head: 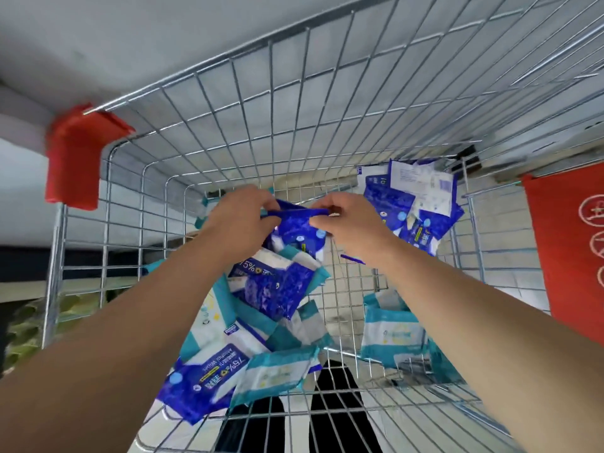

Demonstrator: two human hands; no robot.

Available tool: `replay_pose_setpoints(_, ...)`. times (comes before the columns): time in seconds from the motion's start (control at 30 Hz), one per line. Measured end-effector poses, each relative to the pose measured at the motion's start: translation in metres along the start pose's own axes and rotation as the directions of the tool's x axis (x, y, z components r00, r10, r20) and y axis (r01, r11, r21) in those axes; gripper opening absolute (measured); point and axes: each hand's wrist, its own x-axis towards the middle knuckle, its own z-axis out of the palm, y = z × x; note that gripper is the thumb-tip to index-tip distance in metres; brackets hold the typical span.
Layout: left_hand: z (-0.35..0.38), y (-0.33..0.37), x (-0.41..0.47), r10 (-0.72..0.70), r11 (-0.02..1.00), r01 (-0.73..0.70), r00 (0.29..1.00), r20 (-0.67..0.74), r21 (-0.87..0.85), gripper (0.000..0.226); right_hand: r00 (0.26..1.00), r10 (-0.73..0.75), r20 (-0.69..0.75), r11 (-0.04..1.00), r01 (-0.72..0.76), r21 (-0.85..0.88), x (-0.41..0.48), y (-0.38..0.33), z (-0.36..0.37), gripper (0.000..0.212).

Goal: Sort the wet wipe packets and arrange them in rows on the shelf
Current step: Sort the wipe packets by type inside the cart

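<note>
Head camera: both hands are deep in a wire cart (196, 70), meeting at the centre of the frame. The left hand (242, 220) and the right hand (349, 223) each pinch one end of the same blue packet (294, 225), fingers curled over its upper edge and thumbs seemingly beneath, so that it hangs between them just above the heap.

Judging by how it sags and creases between the two grips, the packet is a soft, light foil pouch. It should bend rather than break, but its glossy film looks slippery. The flat sealed ends are probably the surest places to hold. A pinch on the puffy middle would likely slide or squash.

Directly below the hands lies a loose heap of packets (271, 289) on the cart floor, blue ones mixed with teal-and-white ones, overlapping at all angles. A teal packet (277, 371) lies at lower centre, and another teal one (392, 335) is at lower right, apart from the heap. A second cluster of blue packets (415, 204) leans in the upper right corner of the cart floor, some showing white backs.

A red corner guard (75, 158) caps the cart's rim at the upper left of the frame, and a red panel (568, 256) hangs at the right edge. No shelf for the rows can be made out with any certainty.
</note>
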Motion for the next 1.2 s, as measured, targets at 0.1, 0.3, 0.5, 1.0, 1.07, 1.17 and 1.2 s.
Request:
replay_pose_setpoints(0.1,-0.003,0.024,0.008,0.012,0.970,-0.024,0.999,-0.052,-0.240,0.010,0.995,0.073,-0.068,0.975,-0.057,0.215,-0.004,-0.007,-0.027,0.023)
replay_pose_setpoints(0.3,0.007,0.068,0.028,-0.051,0.817,0.068,0.998,0.045,-0.573,0.030,0.962,0.160,-0.219,0.912,-0.059,0.407,-0.012,-0.006,-0.085,0.026)
replay_pose_setpoints(0.5,0.031,0.121,0.047,-0.035,0.730,-0.019,0.997,-0.065,-0.684,0.039,0.867,0.301,-0.397,0.873,-0.083,0.481,-0.014,0.029,-0.144,0.019)
replay_pose_setpoints(1.0,0.095,0.096,0.063,-0.502,0.446,0.364,0.858,0.108,-0.818,0.030,0.776,0.613,-0.150,0.712,-0.461,0.529,0.001,0.086,-0.145,0.020)
replay_pose_setpoints(1.07,0.096,0.100,0.067,-0.523,0.304,0.353,0.838,0.154,-0.885,0.028,0.776,0.619,-0.122,0.729,-0.509,0.457,0.005,0.087,-0.140,0.017)
replay_pose_setpoints(1.17,0.097,0.100,0.075,-0.554,0.153,0.327,0.809,0.193,-0.932,0.020,0.777,0.602,-0.185,0.777,-0.515,0.362,0.014,0.092,-0.133,0.034)
replay_pose_setpoints(1.2,0.098,0.097,0.076,-0.575,0.164,0.335,0.797,0.187,-0.928,0.019,0.772,0.597,-0.217,0.785,-0.507,0.356,0.017,0.095,-0.130,0.047)
